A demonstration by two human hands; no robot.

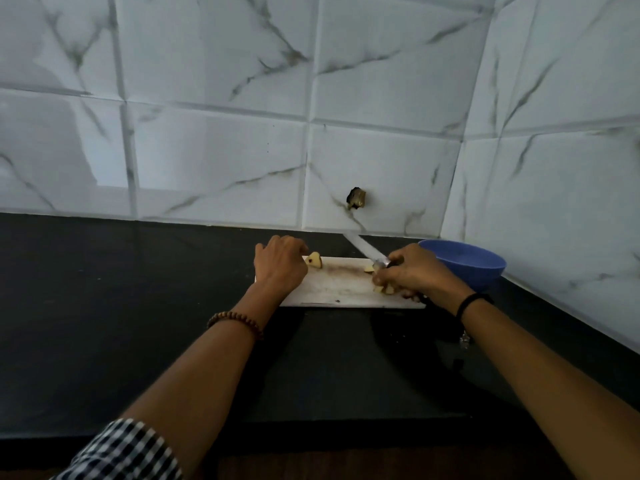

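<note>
The right hand [412, 271] is gripping a knife [365, 249] above cut pieces [369, 269] on the cutting board [339, 289]. The left hand [280, 265] is resting on the board's left end beside 1 fruit chunk [314, 260], and I cannot tell whether it is gripping anything. A blue bowl [467, 268] is sitting just right of the board.

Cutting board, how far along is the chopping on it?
Done: a few small pale cut pieces lie by the right hand. In hand: that hand grips the knife, blade pointing toward the wall; the left hand rests at the left end of the cutting board. Left: a larger chunk beside the left hand looks uncut, and no pieces show in the blue bowl.
</note>
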